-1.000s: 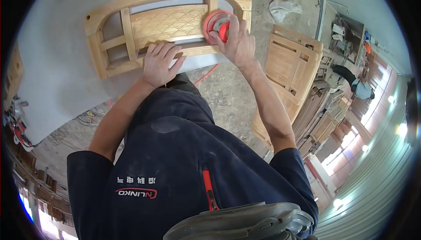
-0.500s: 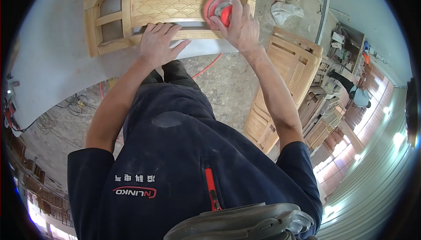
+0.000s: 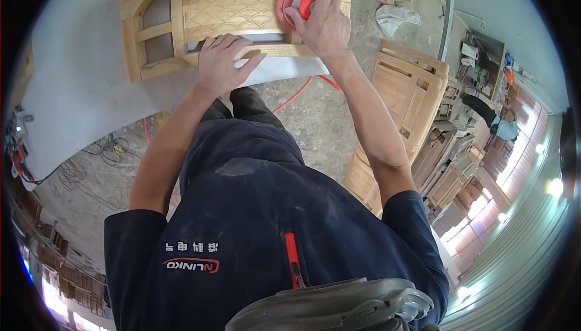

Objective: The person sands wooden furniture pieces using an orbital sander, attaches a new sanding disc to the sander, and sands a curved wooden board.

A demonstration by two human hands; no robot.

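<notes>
A pale wooden headboard-like panel (image 3: 236, 13) with a fish-scale carving and open slots lies on a light-coloured work table (image 3: 72, 83). My right hand (image 3: 325, 25) is wrapped around the top of a round red sander (image 3: 287, 10). The sander's disc rests at the right end of the carved part, over an upright slat. My left hand (image 3: 224, 62) lies on the panel's near rail, fingers stretched over it and thumb held apart. The sander's underside is hidden.
More carved wooden panels (image 3: 399, 95) lean at the right. A red hose (image 3: 293, 95) and dark cables (image 3: 75, 173) lie on the concrete floor. White cloth or sacks (image 3: 396, 16) lie beyond the panel. Another person (image 3: 502, 126) is far off at the right.
My right hand has slid the sander slightly left and away from me over the panel. My left hand stays on the near rail. The whole view has shifted a little.
</notes>
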